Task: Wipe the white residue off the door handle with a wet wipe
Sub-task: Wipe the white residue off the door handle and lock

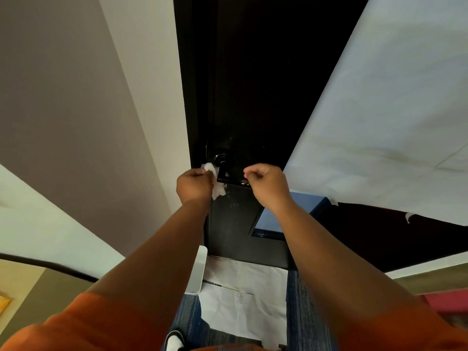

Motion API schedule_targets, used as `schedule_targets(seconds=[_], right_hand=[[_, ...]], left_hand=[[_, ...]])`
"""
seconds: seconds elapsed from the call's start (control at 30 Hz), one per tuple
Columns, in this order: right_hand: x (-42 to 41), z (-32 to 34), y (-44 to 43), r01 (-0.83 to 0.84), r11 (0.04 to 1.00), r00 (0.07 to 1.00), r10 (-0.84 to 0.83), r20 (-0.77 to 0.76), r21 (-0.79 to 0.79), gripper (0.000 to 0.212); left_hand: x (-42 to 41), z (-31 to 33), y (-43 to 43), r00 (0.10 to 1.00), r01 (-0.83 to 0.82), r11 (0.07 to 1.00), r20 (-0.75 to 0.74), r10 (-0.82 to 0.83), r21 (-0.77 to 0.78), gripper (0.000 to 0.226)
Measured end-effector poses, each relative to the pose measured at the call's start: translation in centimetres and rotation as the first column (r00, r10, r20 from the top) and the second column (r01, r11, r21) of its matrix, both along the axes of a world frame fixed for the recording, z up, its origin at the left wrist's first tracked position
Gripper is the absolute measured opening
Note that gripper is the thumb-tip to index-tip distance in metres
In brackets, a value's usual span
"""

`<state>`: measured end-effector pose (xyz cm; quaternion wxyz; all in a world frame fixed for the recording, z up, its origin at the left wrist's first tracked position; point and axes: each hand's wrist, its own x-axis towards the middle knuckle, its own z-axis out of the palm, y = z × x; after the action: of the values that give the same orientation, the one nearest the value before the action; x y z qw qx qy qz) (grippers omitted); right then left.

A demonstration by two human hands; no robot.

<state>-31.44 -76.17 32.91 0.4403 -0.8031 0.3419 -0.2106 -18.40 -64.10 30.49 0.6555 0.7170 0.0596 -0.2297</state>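
White wet wipe (218,190) bunched in my left hand (193,186), pressed against the black door handle (223,173). Now my right hand (266,184) curls at its far end, gripping or not, can't tell. Mid-wipe, I reckon; next I rub along the handle.

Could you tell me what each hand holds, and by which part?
The left hand grips the bunched wet wipe against the door handle's left end. The right hand curls by its right end; any grip is hidden.
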Motion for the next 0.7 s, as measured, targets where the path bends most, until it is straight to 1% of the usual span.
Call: schedule_targets(seconds=[0.1, 0.13, 0.17, 0.2, 0.23, 0.27, 0.3, 0.33, 0.4, 0.43, 0.5, 0.67, 0.7], right_hand=[[0.1, -0.1, 0.2, -0.042, 0.999, 0.998, 0.04, -0.042, -0.034, 0.02], [0.1, -0.1, 0.2, -0.045, 0.999, 0.998, 0.043, -0.042, -0.031, 0.019], [0.1, -0.1, 0.2, -0.044, 0.999, 0.998, 0.043, -0.038, -0.028, 0.019], [0.0, -0.1, 0.1, -0.043, 0.999, 0.999, 0.042, -0.035, -0.029, 0.019], [0.0, -0.1, 0.1, -0.044, 0.998, 0.998, 0.043, -0.035, -0.034, 0.019], [-0.1, -0.2, 0.1, -0.046, 0.998, 0.998, 0.044, -0.038, -0.038, 0.019], [-0.1, -0.2, 0.1, -0.047, 0.998, 0.998, 0.046, -0.04, -0.038, 0.019], [-0.1, -0.2, 0.1, -0.048, 0.998, 0.998, 0.046, -0.042, -0.038, 0.019], [-0.2, -0.2, 0.1, -0.049, 0.998, 0.998, 0.047, -0.044, -0.041, 0.018], [-0.2, -0.2, 0.0, -0.049, 0.998, 0.998, 0.048, -0.043, -0.039, 0.018], [-0.3, -0.1, 0.0, -0.054, 0.998, 0.998, 0.052, -0.043, -0.039, 0.018], [-0.3, -0.3, 0.0, -0.068, 0.995, 0.997, 0.065, -0.047, -0.068, 0.019], [-0.3, -0.3, 0.0, -0.069, 0.995, 0.997, 0.066, -0.049, -0.069, 0.019]], left_hand=[[0.1, 0.6, -1.1, 0.997, -0.029, 0.999, -0.069, 0.027, -0.017, 0.01], [0.3, 1.1, -1.5, 0.985, -0.097, 0.994, -0.149, 0.088, -0.054, 0.02], [-0.1, 1.8, -1.5, 0.974, -0.139, 0.99, -0.181, 0.139, 0.017, 0.035], [-0.6, 2.5, -1.5, 0.975, -0.121, 0.988, -0.175, 0.136, 0.092, 0.047], [-0.6, 2.6, -1.5, 0.977, -0.116, 0.99, -0.17, 0.128, 0.075, 0.052], [-0.5, 2.9, -2.0, 0.96, -0.167, 0.986, -0.225, 0.168, 0.023, 0.05], [-0.3, 2.8, -2.6, 0.959, -0.146, 0.987, -0.256, 0.124, -0.068, 0.045], [-0.6, 2.3, -2.9, 0.963, -0.113, 0.99, -0.254, 0.089, -0.081, 0.04], [-0.9, 1.5, -3.1, 0.966, -0.175, 0.979, -0.211, 0.15, -0.104, 0.035], [-1.0, 1.3, -3.2, 0.977, -0.166, 0.982, -0.152, 0.152, -0.089, 0.032], [-1.1, 1.1, -3.1, 0.991, -0.128, 0.99, -0.032, 0.127, -0.051, 0.024], [-1.4, 1.1, -2.7, 0.976, -0.034, 0.999, 0.217, 0.024, 0.043, 0.022], [-1.3, 1.1, -2.7, 0.97, -0.031, 0.998, 0.242, 0.017, 0.055, 0.021]])
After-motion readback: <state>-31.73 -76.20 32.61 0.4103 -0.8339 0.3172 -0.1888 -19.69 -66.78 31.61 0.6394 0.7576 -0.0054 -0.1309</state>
